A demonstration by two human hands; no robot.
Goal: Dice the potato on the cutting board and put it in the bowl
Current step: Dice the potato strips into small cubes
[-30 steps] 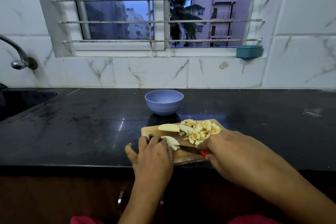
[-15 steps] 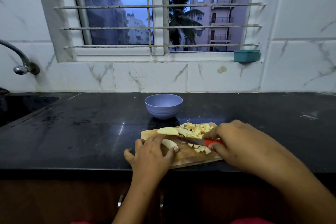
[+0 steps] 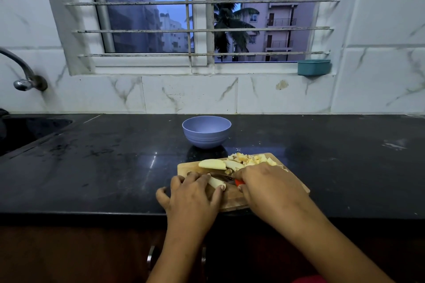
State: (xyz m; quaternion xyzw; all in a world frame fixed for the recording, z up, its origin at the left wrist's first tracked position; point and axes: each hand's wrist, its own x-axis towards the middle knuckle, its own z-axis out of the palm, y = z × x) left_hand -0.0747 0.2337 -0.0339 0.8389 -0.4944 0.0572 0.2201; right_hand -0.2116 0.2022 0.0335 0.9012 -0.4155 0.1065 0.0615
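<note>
A wooden cutting board (image 3: 232, 201) lies at the counter's front edge. My left hand (image 3: 193, 197) holds a pale potato slice (image 3: 215, 182) down on it with curled fingers. My right hand (image 3: 270, 188) grips a knife with a red handle (image 3: 239, 182); its blade (image 3: 222, 176) lies across the board just behind that slice. Two more potato slices (image 3: 212, 164) lie at the board's far left. A heap of diced potato (image 3: 251, 159) sits at the far right. The lilac bowl (image 3: 206, 131) stands behind the board.
The black counter (image 3: 115, 167) runs left to a sink (image 3: 27, 131) with a tap (image 3: 23, 76). A teal container (image 3: 314, 67) sits on the window sill at the right. White tiled wall rises behind the counter.
My right hand has drawn the knife back toward me and left, from beside the diced heap to the slice under my left hand. The view has tilted up slightly.
</note>
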